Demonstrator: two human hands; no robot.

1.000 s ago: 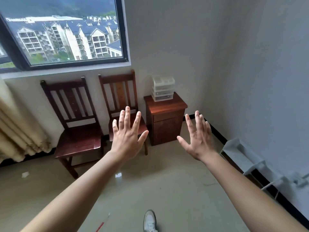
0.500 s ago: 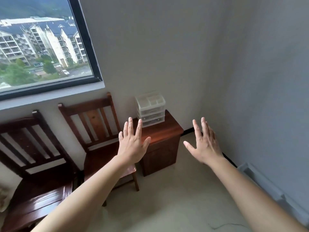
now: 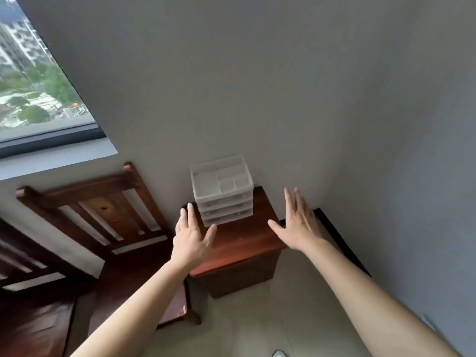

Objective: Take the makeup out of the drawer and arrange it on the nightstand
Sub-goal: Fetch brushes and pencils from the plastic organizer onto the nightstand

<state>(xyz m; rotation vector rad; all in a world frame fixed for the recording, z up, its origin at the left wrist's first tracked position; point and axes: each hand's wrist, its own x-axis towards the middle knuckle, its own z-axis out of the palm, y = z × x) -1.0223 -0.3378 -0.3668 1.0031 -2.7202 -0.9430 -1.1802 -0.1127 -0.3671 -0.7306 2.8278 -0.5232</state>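
Note:
A dark red wooden nightstand [image 3: 244,243] stands in the room's corner. On its back edge, against the wall, sits a clear plastic organiser [image 3: 222,190] with an open divided tray on top and three shut drawers below. No makeup shows. My left hand [image 3: 192,239] is held out flat over the nightstand's front left, fingers spread, holding nothing. My right hand [image 3: 298,222] is stretched out over the nightstand's right edge, also flat and empty. Neither hand touches the organiser.
A wooden chair [image 3: 108,217] stands right beside the nightstand on the left, with a second chair [image 3: 28,300] further left. A window [image 3: 38,86] is at the upper left. Grey walls close the corner behind and to the right. Pale tiled floor [image 3: 257,323] lies below.
The view has moved closer to the nightstand and looks down on it more steeply. Both hands have stayed flat and spread and now hover over the nightstand top.

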